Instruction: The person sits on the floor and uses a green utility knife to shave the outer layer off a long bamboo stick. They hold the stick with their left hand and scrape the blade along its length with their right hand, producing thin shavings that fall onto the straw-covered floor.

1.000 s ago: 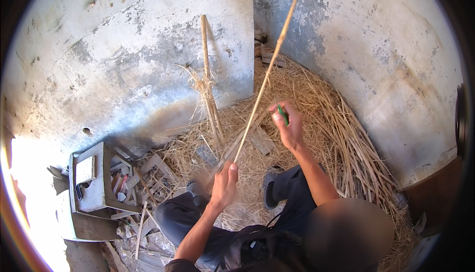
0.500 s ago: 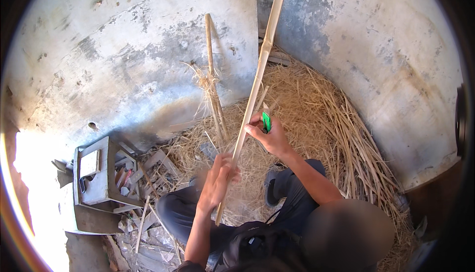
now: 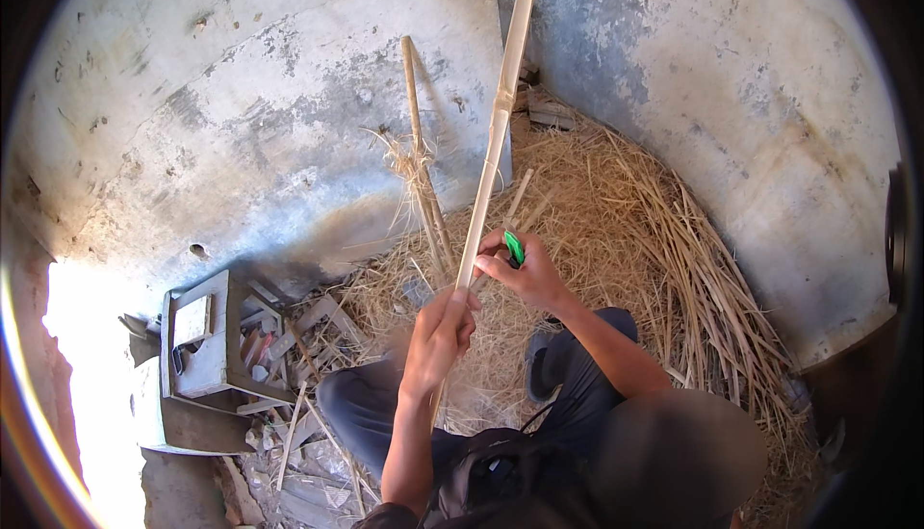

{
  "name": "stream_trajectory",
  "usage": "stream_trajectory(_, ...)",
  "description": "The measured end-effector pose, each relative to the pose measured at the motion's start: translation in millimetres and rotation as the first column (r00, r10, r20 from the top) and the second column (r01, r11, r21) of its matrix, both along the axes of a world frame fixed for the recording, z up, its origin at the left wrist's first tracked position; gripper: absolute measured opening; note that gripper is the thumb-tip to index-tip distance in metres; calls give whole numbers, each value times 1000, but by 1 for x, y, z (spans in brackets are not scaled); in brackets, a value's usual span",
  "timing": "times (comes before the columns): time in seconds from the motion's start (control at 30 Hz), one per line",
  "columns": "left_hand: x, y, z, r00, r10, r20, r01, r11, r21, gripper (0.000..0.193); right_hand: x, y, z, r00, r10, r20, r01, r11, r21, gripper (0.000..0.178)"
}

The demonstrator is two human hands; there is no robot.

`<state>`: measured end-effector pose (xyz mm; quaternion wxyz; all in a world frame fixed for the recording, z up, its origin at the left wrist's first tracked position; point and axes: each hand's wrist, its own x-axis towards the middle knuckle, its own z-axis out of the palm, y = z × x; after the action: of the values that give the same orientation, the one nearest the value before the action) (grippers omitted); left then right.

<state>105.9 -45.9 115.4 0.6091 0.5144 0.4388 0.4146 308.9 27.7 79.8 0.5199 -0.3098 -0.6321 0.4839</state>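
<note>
A long, pale split bamboo strip (image 3: 486,182) slants up and away from my lap, with a node partway along it. My left hand (image 3: 435,341) is closed around its lower part; the bottom end shows below my wrist. Just above and to the right, my right hand (image 3: 531,269) grips a green utility knife (image 3: 514,250), whose handle sticks up out of the fist. The fingertips of that hand lie at the strip's right edge. Whether the knife's blade touches the bamboo is hidden by my fingers.
Fine shavings (image 3: 597,192) cover the ground ahead, with long thin strips (image 3: 727,312) lying along the right wall. A stick (image 3: 413,96) wrapped in shavings leans on the far wall (image 3: 318,134). At left stands a grey wooden stool (image 3: 214,361) beside scraps.
The bamboo strip has come down toward me, so its top end now shows. My left hand has risen along with the view's shift, closer to my right hand. The knife has tilted.
</note>
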Motion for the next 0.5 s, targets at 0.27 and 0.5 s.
stream_trajectory(0.27, 20, 0, -32, 973, 225, -46, -207, 946, 249, 30, -4, 3, 3, 999, -35, 11, 35, 999, 16, 21)
stream_trajectory(0.5, 12, -6, -12, 980, 172, 97, -183, 976, 122, 35, -4, -5, 0, 920, -308, 242, 144, 841, 522, 29)
